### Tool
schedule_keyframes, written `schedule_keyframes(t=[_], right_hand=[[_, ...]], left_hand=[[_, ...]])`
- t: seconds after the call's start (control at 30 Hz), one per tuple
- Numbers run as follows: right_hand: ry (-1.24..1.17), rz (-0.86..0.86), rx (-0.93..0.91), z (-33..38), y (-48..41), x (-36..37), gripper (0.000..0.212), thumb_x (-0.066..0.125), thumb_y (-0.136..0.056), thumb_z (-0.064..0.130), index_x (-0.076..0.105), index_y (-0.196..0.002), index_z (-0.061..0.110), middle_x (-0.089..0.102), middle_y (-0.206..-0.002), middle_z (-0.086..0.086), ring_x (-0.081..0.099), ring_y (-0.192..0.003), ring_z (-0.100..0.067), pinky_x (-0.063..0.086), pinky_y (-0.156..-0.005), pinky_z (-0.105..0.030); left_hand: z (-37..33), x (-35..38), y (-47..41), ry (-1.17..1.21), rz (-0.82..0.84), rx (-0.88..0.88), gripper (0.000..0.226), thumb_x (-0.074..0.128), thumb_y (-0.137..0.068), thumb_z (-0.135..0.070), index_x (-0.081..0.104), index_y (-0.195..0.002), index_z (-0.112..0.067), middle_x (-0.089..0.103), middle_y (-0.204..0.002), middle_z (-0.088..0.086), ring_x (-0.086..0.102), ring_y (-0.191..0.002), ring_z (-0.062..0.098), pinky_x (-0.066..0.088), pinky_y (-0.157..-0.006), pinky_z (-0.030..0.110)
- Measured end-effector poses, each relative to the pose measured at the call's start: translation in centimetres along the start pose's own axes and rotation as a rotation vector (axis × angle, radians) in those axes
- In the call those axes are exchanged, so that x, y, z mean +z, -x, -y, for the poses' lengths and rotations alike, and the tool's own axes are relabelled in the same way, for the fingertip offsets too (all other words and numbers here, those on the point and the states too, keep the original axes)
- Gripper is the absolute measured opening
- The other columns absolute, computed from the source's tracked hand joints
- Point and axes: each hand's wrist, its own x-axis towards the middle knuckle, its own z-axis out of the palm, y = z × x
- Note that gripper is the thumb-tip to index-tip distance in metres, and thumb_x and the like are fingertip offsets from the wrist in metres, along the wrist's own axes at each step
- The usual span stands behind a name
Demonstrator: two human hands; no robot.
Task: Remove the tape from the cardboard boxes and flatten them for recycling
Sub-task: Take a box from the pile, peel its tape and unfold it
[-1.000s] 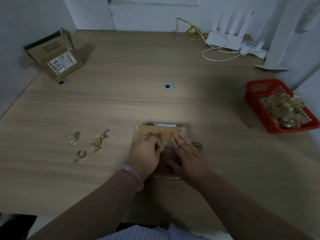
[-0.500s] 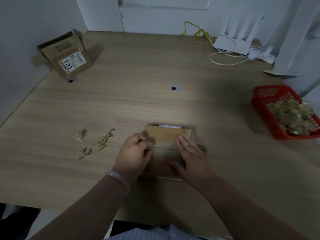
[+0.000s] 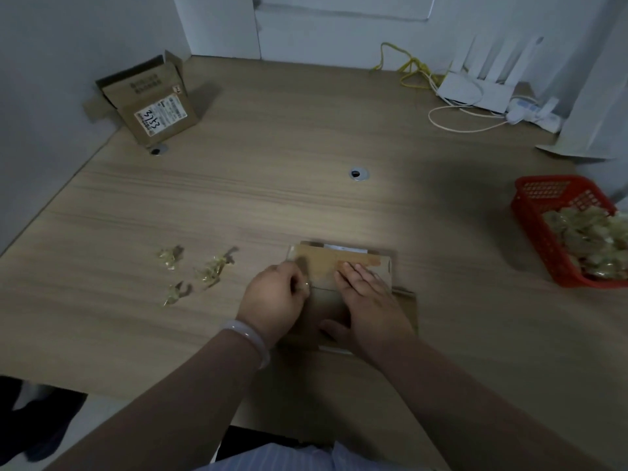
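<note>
Leftward went the left hand (image 3: 275,297), its grip pinching a tape strip (image 3: 306,284) off the cardboard box (image 3: 346,263) near the table's (image 3: 306,198) front edge. The right hand (image 3: 370,300) presses flat. Thin, tearable tape probably peels best held low.

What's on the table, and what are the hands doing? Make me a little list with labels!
Small box: lying under both hands
Left hand: fingers curled, pinching tape at its left side
Right hand: flat, pressing it down
Tape scraps: three, on the table left of the hands
Red basket: right side, holds crumpled tape
Other box: far left corner, flaps open
</note>
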Motion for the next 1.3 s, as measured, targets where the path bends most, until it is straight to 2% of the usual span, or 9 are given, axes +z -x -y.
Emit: schedule_keyframes(t=[0.2, 0.3, 0.43, 0.53, 0.63, 0.8, 0.9, 1.1, 1.3], right_hand=[[-0.007, -0.008, -0.016, -0.7, 0.3, 0.6, 0.091, 0.042, -0.082, 0.072, 0.011, -0.153, 0.025, 0.001, -0.161, 0.007, -0.004, -0.147, -0.011, -0.001, -0.120, -0.033], [-0.005, -0.012, -0.020, -0.8, 0.2, 0.7, 0.091, 0.041, -0.082, 0.072, 0.011, -0.153, 0.025, 0.001, -0.161, 0.007, -0.005, -0.147, -0.011, -0.001, -0.120, -0.033], [0.004, -0.007, -0.017, -0.7, 0.2, 0.5, 0.091, 0.042, -0.082, 0.072, 0.012, -0.153, 0.024, 0.001, -0.161, 0.007, -0.004, -0.147, -0.011, 0.001, -0.120, -0.034], [0.003, -0.012, -0.013, -0.6, 0.2, 0.5, 0.090, 0.043, -0.082, 0.071, 0.014, -0.153, 0.024, 0.002, -0.161, 0.007, -0.003, -0.147, -0.011, 0.001, -0.120, -0.034], [0.001, -0.010, -0.010, -0.5, 0.2, 0.5, 0.089, 0.044, -0.082, 0.070, 0.016, -0.153, 0.023, 0.004, -0.161, 0.006, -0.002, -0.147, -0.011, 0.003, -0.120, -0.035], [-0.002, -0.019, -0.008, -0.6, 0.2, 0.7, 0.088, 0.043, -0.081, 0.070, 0.019, -0.152, 0.023, 0.008, -0.161, 0.006, 0.002, -0.148, -0.012, 0.006, -0.120, -0.036], [0.013, -0.026, -0.009, -0.6, 0.2, 0.7, 0.090, 0.039, -0.079, 0.072, 0.020, -0.152, 0.023, 0.010, -0.161, 0.005, 0.004, -0.147, -0.012, 0.007, -0.120, -0.035], [0.014, -0.022, 0.004, -0.5, 0.1, 0.9, 0.091, 0.036, -0.076, 0.073, 0.020, -0.152, 0.025, 0.009, -0.161, 0.006, 0.004, -0.147, -0.012, 0.006, -0.120, -0.033], [0.026, -0.020, -0.004, -0.6, 0.2, 0.8, 0.091, 0.030, -0.077, 0.075, 0.017, -0.152, 0.025, 0.007, -0.160, 0.008, 0.001, -0.147, -0.010, 0.005, -0.120, -0.032]], left_hand=[[2.6, -1.4, 0.1, 0.408, -0.258, -0.347, 0.025, 0.063, -0.079, -0.006, 0.047, -0.069, -0.023, 0.057, -0.068, 0.002, 0.060, -0.069, 0.025, 0.048, -0.069, 0.032], [3.4, -2.1, 0.5, 0.194, -0.304, -0.127, 0.022, 0.062, -0.075, -0.002, 0.053, -0.071, -0.021, 0.056, -0.071, 0.000, 0.055, -0.070, 0.019, 0.045, -0.066, 0.030], [2.8, -1.6, 0.8, -0.014, -0.132, 0.137, 0.015, 0.075, -0.073, -0.011, 0.069, -0.085, -0.015, 0.059, -0.088, 0.005, 0.057, -0.081, 0.019, 0.039, -0.077, 0.020], [2.7, -1.0, 1.0, 0.050, 0.012, 0.097, 0.028, 0.079, -0.073, -0.024, 0.073, -0.100, -0.015, 0.053, -0.096, -0.001, 0.054, -0.090, 0.012, 0.033, -0.085, 0.004], [2.7, -1.4, 0.7, 0.227, 0.001, -0.026, 0.017, 0.067, -0.087, -0.018, 0.075, -0.099, -0.011, 0.053, -0.101, 0.000, 0.053, -0.103, 0.014, 0.025, -0.086, -0.004], [3.4, -2.4, -0.4, 0.139, 0.118, -0.066, 0.039, 0.071, -0.081, -0.021, 0.065, -0.120, -0.025, 0.062, -0.103, -0.001, 0.060, -0.096, 0.012, 0.035, -0.084, 0.010], [3.0, -2.4, -0.5, 0.044, 0.093, -0.044, 0.029, 0.073, -0.079, -0.025, 0.071, -0.107, -0.023, 0.057, -0.099, -0.004, 0.058, -0.090, 0.011, 0.031, -0.075, 0.006], [1.6, -1.9, -1.3, -0.196, 0.175, 0.015, 0.012, 0.056, -0.088, -0.018, 0.062, -0.099, -0.017, 0.057, -0.107, 0.009, 0.057, -0.094, 0.026, 0.041, -0.080, 0.028], [3.5, -0.8, -1.1, 0.230, 0.045, -0.304, 0.010, 0.054, -0.089, -0.010, 0.056, -0.082, -0.018, 0.061, -0.084, 0.005, 0.060, -0.086, 0.027, 0.042, -0.071, 0.026]])
